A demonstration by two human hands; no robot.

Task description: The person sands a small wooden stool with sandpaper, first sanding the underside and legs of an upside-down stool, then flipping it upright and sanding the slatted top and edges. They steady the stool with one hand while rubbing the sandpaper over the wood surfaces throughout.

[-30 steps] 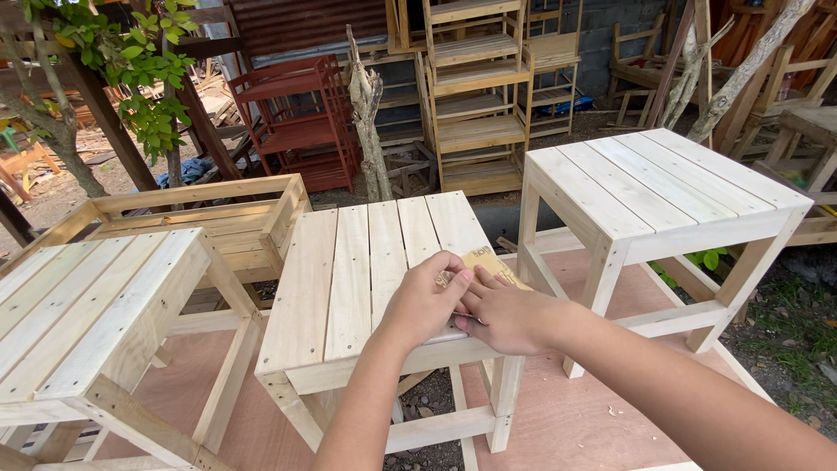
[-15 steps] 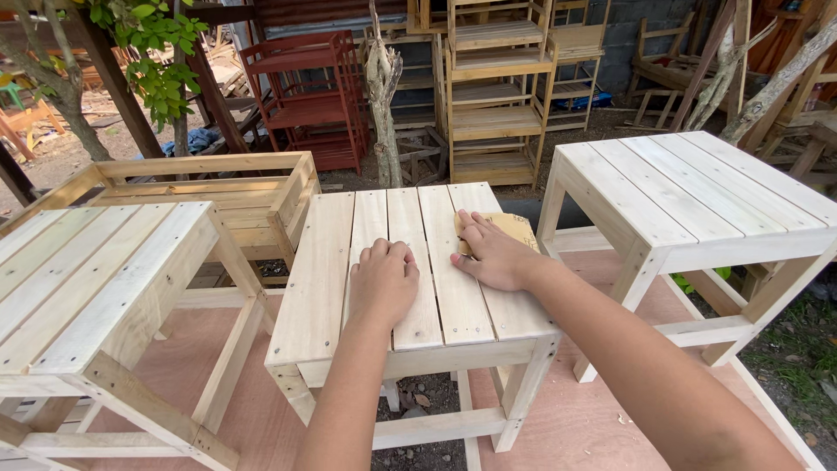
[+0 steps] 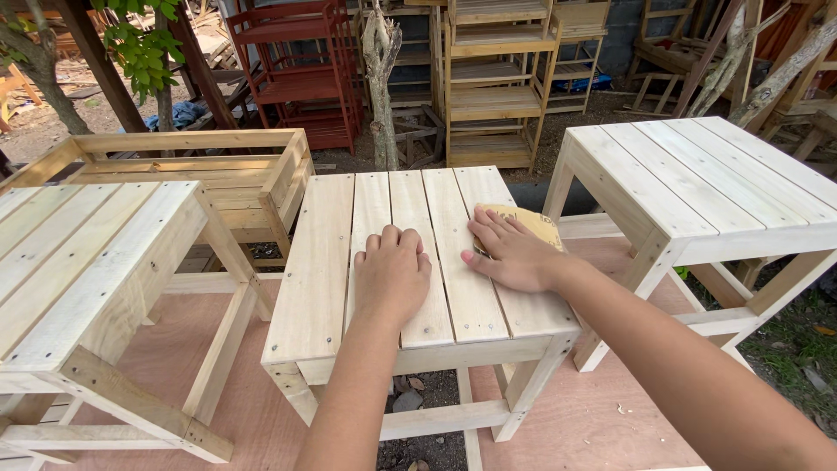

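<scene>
A small pale wooden table (image 3: 314,288) with a slatted top stands in front of me. My left hand (image 3: 392,272) rests as a loose fist on its middle slats, holding nothing. My right hand (image 3: 510,251) lies flat on the right slats, pressing down a tan sheet of sandpaper (image 3: 536,225) whose far corner shows beyond the fingers. Both forearms reach in from the bottom edge.
A like table (image 3: 697,183) stands to the right, another (image 3: 78,262) to the left. Behind the left one sits an open wooden frame (image 3: 192,166). Further back are a red shelf rack (image 3: 296,78), unpainted shelf racks (image 3: 497,87), and a tree trunk (image 3: 381,78). Plywood sheet (image 3: 593,419) covers the ground.
Both hands slid from the table's near right corner up onto its top. The left hand went to the middle slats; the right hand moved the sandpaper along the right slats.
</scene>
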